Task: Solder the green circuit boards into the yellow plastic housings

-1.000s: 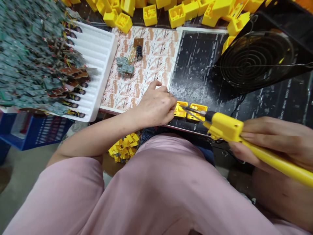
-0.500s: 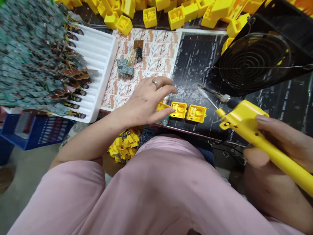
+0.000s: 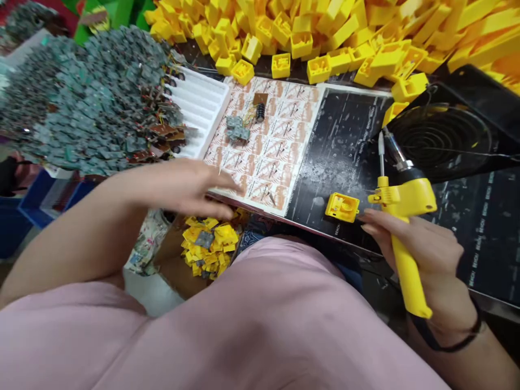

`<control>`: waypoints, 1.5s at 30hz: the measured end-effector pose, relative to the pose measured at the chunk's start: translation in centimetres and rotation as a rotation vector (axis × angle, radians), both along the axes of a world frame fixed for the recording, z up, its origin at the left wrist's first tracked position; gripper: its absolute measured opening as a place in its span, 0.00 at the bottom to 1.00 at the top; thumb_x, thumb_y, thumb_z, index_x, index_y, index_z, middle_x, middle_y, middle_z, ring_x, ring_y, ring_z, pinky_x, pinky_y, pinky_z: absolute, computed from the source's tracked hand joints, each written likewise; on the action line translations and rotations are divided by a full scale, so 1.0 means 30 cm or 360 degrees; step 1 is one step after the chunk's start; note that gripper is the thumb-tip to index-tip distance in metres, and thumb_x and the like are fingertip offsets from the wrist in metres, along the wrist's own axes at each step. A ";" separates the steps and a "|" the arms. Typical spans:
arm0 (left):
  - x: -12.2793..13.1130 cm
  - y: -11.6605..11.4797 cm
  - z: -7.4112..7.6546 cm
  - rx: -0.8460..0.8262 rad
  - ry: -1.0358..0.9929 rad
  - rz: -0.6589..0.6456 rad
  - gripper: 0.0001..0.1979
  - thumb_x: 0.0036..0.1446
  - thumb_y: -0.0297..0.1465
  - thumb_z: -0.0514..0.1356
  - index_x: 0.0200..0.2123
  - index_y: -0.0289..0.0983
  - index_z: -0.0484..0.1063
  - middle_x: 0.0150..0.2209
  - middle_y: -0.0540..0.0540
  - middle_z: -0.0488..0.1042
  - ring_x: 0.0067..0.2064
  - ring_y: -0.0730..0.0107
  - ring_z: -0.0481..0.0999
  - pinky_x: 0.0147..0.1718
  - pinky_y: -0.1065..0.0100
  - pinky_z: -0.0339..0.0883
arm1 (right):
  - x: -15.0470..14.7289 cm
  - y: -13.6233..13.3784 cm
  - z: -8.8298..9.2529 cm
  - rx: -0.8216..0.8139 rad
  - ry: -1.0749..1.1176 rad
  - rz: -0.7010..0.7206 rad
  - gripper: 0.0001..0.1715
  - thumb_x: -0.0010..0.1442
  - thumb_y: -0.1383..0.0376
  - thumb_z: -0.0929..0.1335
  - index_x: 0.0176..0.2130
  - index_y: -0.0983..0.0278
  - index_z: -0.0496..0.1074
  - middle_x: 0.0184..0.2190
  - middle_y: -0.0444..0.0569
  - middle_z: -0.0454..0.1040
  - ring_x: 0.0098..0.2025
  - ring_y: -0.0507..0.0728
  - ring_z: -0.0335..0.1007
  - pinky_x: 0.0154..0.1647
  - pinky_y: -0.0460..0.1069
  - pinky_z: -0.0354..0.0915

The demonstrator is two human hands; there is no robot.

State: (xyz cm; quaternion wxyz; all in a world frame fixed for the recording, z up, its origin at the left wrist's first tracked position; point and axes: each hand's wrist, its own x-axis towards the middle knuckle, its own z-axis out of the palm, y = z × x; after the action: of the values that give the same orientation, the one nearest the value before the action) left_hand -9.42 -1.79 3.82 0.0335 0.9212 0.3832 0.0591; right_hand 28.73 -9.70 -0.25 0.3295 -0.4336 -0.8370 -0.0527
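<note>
My right hand (image 3: 422,254) is wrapped round the yellow handle of a soldering iron (image 3: 400,216), whose metal tip points up and away over the black mat (image 3: 341,141). One yellow plastic housing (image 3: 342,207) lies on the mat just left of that hand. My left hand (image 3: 182,187) hovers, blurred by motion, over the table's near edge above a box of finished yellow parts (image 3: 207,244); its fingers look stretched out flat, and nothing shows in them. A small green circuit board (image 3: 236,130) and a black coil part (image 3: 260,111) lie on the patterned sheet (image 3: 276,151).
A heap of green circuit boards (image 3: 89,108) covers a white foam tray (image 3: 203,103) at the left. Many yellow housings (image 3: 325,32) are piled along the back. A black fan with a wire grille (image 3: 442,135) stands at the right. Pink-clad knees fill the foreground.
Two of the three yellow housings are gone from the mat. My left hand swept left off the mat to above the box of parts. The right hand turned the iron's tip upward.
</note>
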 end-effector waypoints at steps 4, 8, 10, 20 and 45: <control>0.095 0.367 -0.027 0.0058 0.0115 0.0400 0.30 0.65 0.55 0.47 0.52 0.38 0.73 0.44 0.52 0.79 0.55 0.64 0.57 0.62 0.56 0.46 | -0.023 0.033 -0.031 0.0062 -0.0094 0.0033 0.19 0.58 0.64 0.75 0.49 0.60 0.72 0.27 0.42 0.74 0.24 0.51 0.66 0.27 0.47 0.63; 0.186 0.663 -0.077 -0.0021 0.0423 0.0988 0.34 0.67 0.52 0.38 0.52 0.35 0.73 0.42 0.52 0.77 0.49 0.70 0.65 0.52 0.58 0.63 | -0.038 0.054 -0.075 -0.0001 -0.0103 0.0061 0.24 0.57 0.58 0.75 0.51 0.61 0.70 0.29 0.44 0.73 0.27 0.55 0.69 0.30 0.51 0.66; 0.213 0.731 -0.094 -0.0105 0.0522 0.1012 0.37 0.63 0.55 0.42 0.44 0.32 0.77 0.35 0.49 0.75 0.46 0.67 0.73 0.46 0.58 0.69 | -0.042 0.057 -0.090 -0.0038 -0.0093 0.0070 0.26 0.58 0.58 0.75 0.53 0.60 0.69 0.30 0.44 0.73 0.29 0.55 0.71 0.32 0.51 0.68; 0.207 0.588 0.167 -0.0416 -0.0695 0.0585 0.28 0.59 0.45 0.60 0.47 0.24 0.76 0.43 0.38 0.81 0.43 0.64 0.79 0.46 0.53 0.73 | -0.025 0.047 -0.074 -0.0200 0.0044 0.0098 0.30 0.59 0.66 0.74 0.58 0.57 0.65 0.33 0.46 0.77 0.28 0.56 0.73 0.31 0.52 0.71; 0.366 -0.032 -0.144 0.0122 -0.0171 0.0047 0.13 0.61 0.38 0.58 0.43 0.36 0.75 0.52 0.40 0.76 0.56 0.51 0.71 0.60 0.46 0.56 | -0.106 0.020 -0.037 -0.0114 0.0351 -0.0027 0.30 0.54 0.72 0.76 0.54 0.59 0.69 0.45 0.54 0.81 0.44 0.60 0.80 0.44 0.52 0.76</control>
State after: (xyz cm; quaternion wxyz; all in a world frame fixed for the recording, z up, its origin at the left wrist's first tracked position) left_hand 1.55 -2.76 -0.51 0.0177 0.9115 0.3919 0.1237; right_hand 25.55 -9.10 -1.36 0.4033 -0.4554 -0.7933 0.0224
